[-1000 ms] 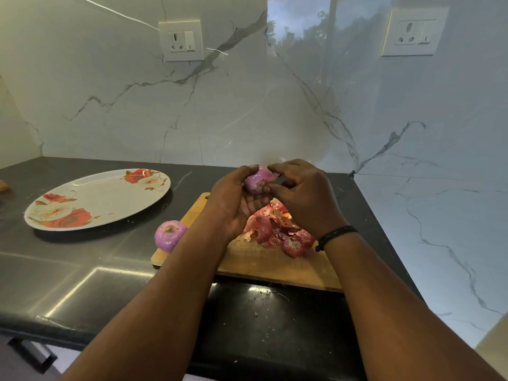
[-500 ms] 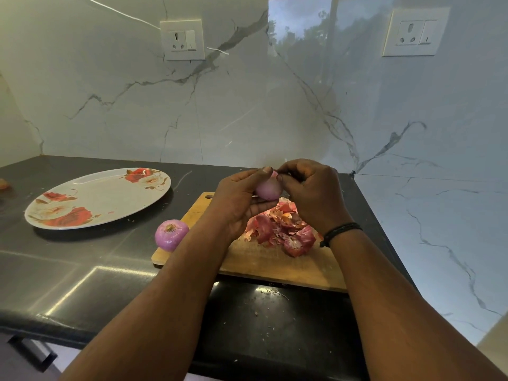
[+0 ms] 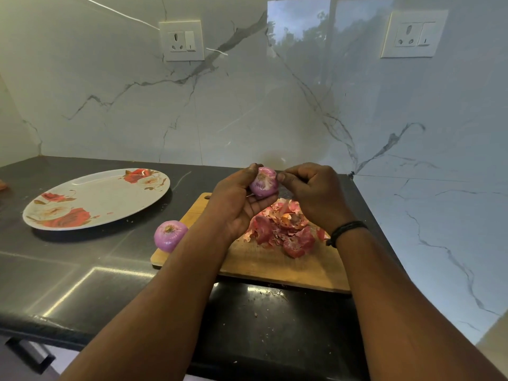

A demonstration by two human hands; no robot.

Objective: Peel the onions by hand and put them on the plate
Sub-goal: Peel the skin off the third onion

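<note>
My left hand (image 3: 236, 204) grips a small purple onion (image 3: 264, 183) above the far end of the wooden cutting board (image 3: 277, 266). The fingertips of my right hand (image 3: 313, 193) pinch at the onion's right side, fingers curled. A second purple onion (image 3: 169, 235) lies on the counter against the board's left edge. A heap of reddish onion skins (image 3: 286, 229) sits on the board below my hands. The white plate with red flowers (image 3: 96, 198) stands on the counter at the left with no onion on it.
The black counter (image 3: 82, 284) meets a marble wall behind and a marble side wall at the right, close to the board. Two wall sockets (image 3: 182, 40) are mounted above. The counter's front edge runs below my forearms.
The onion has turned in my left hand and more of it shows. My right fingers have shifted from its top to its right side. Both hands rose slightly.
</note>
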